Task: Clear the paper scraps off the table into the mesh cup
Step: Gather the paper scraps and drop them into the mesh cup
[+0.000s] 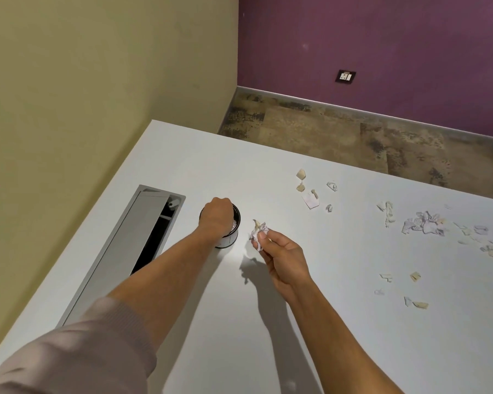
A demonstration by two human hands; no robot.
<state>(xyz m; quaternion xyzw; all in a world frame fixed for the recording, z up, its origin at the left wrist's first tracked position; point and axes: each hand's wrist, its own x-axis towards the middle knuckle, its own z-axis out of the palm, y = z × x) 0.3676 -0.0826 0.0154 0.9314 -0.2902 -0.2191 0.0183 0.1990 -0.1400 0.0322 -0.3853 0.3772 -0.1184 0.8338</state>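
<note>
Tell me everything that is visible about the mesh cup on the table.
The mesh cup is a small round container with a dark rim and a lighter lower wall; its mesh texture is too small to see clearly. It stands upright on the white table, right of the cable tray. The left hand covers its mouth, fingers reaching inside. White crumpled paper shows inside it.

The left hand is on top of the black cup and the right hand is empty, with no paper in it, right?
Not quite. The left hand is on top of the round black mesh cup, but the right hand is not empty: its fingers pinch a crumpled white paper scrap beside the cup, above the white table. The head view shows it.
</note>
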